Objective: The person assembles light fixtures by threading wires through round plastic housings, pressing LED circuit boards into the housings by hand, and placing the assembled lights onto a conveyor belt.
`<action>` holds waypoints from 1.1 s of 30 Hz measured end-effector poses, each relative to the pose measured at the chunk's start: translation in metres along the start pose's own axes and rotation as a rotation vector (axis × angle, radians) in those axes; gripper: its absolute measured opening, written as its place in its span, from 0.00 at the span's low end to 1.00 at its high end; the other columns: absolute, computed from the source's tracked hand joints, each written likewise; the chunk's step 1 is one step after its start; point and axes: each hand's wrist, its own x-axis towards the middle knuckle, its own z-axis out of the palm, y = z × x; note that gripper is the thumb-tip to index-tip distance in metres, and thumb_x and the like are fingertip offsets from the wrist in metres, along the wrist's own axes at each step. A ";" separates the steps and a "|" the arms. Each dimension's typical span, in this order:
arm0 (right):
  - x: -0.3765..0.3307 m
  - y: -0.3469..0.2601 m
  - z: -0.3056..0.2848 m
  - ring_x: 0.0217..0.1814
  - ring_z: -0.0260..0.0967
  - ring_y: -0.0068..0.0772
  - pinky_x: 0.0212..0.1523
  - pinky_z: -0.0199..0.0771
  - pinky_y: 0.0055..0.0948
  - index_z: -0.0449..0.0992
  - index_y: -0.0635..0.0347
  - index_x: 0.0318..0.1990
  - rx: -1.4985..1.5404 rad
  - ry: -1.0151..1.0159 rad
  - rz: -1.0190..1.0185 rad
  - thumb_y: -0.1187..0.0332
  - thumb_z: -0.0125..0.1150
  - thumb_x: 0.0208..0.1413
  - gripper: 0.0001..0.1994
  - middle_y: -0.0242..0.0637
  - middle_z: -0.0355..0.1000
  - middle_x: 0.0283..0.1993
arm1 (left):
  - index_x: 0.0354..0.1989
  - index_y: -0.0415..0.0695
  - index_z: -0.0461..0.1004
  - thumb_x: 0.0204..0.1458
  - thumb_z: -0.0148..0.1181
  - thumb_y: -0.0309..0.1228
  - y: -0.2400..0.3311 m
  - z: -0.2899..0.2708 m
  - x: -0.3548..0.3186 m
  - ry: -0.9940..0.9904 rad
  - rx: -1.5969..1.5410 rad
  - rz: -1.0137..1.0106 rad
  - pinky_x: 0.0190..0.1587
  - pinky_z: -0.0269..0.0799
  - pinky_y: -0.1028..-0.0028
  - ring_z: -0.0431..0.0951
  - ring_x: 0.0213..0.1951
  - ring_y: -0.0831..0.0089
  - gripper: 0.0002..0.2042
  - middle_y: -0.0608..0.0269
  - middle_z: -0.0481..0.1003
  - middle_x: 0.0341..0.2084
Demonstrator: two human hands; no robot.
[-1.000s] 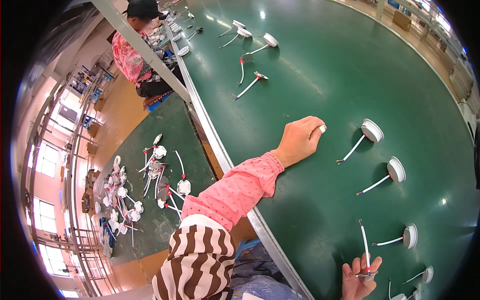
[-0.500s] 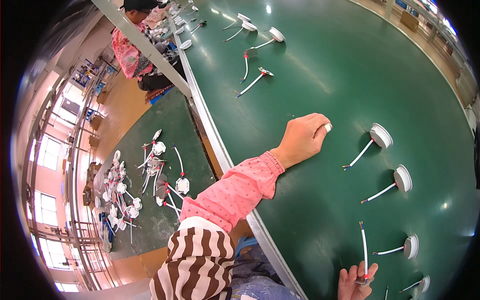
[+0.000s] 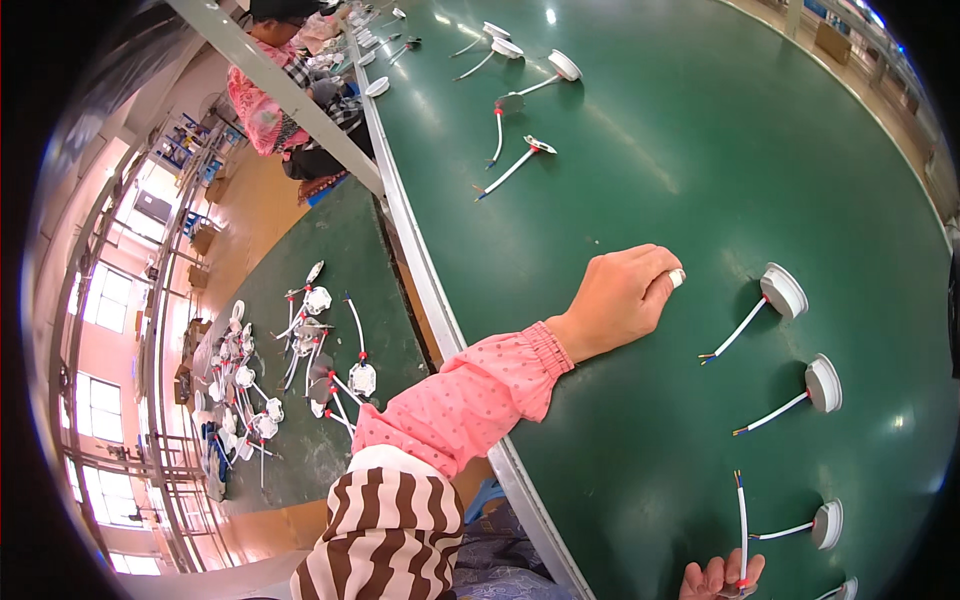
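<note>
On the green belt (image 3: 650, 180) my left hand (image 3: 620, 300) is curled shut around a small white piece (image 3: 677, 277); my right hand (image 3: 722, 578) pinches a white cable (image 3: 742, 525). Four round lamps (image 3: 783, 290) look laid out, more piled on the lower shelf (image 3: 330, 240).

A broad green work surface (image 3: 700, 160) with a pale metal edge strip (image 3: 440, 300) fills the view from 12 to 5 o'clock. Four round white lamp fittings with white leads lie in a column toward 4 o'clock: first (image 3: 783, 291), second (image 3: 823, 384), third (image 3: 828, 524), fourth (image 3: 848, 589) at the rim. Further white fittings with leads (image 3: 525, 85) lie toward 12 o'clock. A lower green shelf (image 3: 330, 330) at 9 o'clock carries a heap of similar white fittings (image 3: 270, 370).
</note>
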 end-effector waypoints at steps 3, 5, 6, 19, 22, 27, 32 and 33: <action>0.003 -0.004 -0.002 0.33 0.55 0.28 0.41 0.54 0.36 0.65 0.49 0.31 0.028 -0.006 0.011 0.79 0.69 0.47 0.16 0.28 0.60 0.34 | 0.35 0.39 0.78 0.58 0.61 0.23 0.002 -0.003 0.001 -0.007 -0.008 -0.034 0.27 0.68 0.73 0.72 0.22 0.72 0.01 0.61 0.78 0.27; 0.008 -0.006 -0.004 0.33 0.56 0.28 0.41 0.54 0.36 0.65 0.49 0.31 0.038 -0.038 0.023 0.78 0.68 0.48 0.15 0.28 0.61 0.33 | 0.36 0.39 0.78 0.58 0.62 0.23 0.001 -0.003 0.000 -0.012 0.012 -0.020 0.26 0.68 0.74 0.71 0.22 0.74 0.01 0.62 0.78 0.27; 0.009 -0.006 -0.004 0.33 0.56 0.28 0.41 0.54 0.36 0.66 0.49 0.31 0.073 -0.028 0.026 0.78 0.66 0.50 0.14 0.28 0.61 0.33 | 0.36 0.39 0.78 0.58 0.62 0.23 0.001 -0.003 0.000 -0.015 0.015 -0.022 0.26 0.68 0.74 0.71 0.22 0.74 0.01 0.62 0.78 0.27; 0.017 0.009 0.009 0.33 0.57 0.28 0.41 0.54 0.37 0.66 0.49 0.30 0.043 -0.016 0.058 0.80 0.69 0.43 0.16 0.29 0.62 0.34 | 0.37 0.40 0.78 0.57 0.62 0.22 -0.003 -0.003 -0.003 0.045 -0.070 -0.073 0.27 0.67 0.74 0.70 0.23 0.74 0.02 0.62 0.76 0.28; 0.026 0.019 0.017 0.34 0.57 0.29 0.41 0.54 0.37 0.66 0.50 0.31 0.008 -0.018 0.105 0.79 0.68 0.43 0.16 0.30 0.62 0.34 | 0.41 0.41 0.77 0.56 0.64 0.24 -0.005 -0.021 0.008 0.094 0.021 -0.079 0.31 0.70 0.70 0.73 0.27 0.69 0.06 0.59 0.77 0.34; 0.057 0.048 0.024 0.36 0.66 0.36 0.38 0.59 0.38 0.63 0.54 0.37 -0.150 -0.334 0.210 0.76 0.62 0.57 0.11 0.34 0.68 0.38 | 0.51 0.45 0.76 0.54 0.61 0.27 -0.109 -0.122 0.051 0.286 0.532 -0.073 0.50 0.73 0.56 0.76 0.49 0.47 0.15 0.50 0.76 0.47; 0.101 0.088 0.053 0.37 0.74 0.51 0.35 0.59 0.41 0.69 0.59 0.34 -0.127 -0.313 0.247 0.77 0.64 0.55 0.07 0.40 0.74 0.36 | 0.57 0.42 0.72 0.58 0.52 0.34 -0.264 -0.251 0.052 0.413 0.933 -0.414 0.52 0.72 0.54 0.75 0.52 0.48 0.19 0.49 0.75 0.48; 0.109 0.095 0.056 0.37 0.74 0.51 0.35 0.59 0.41 0.69 0.59 0.34 -0.135 -0.316 0.240 0.77 0.64 0.55 0.07 0.40 0.74 0.36 | 0.58 0.42 0.71 0.58 0.53 0.35 -0.281 -0.263 0.053 0.417 0.980 -0.429 0.52 0.72 0.53 0.75 0.52 0.48 0.20 0.49 0.75 0.48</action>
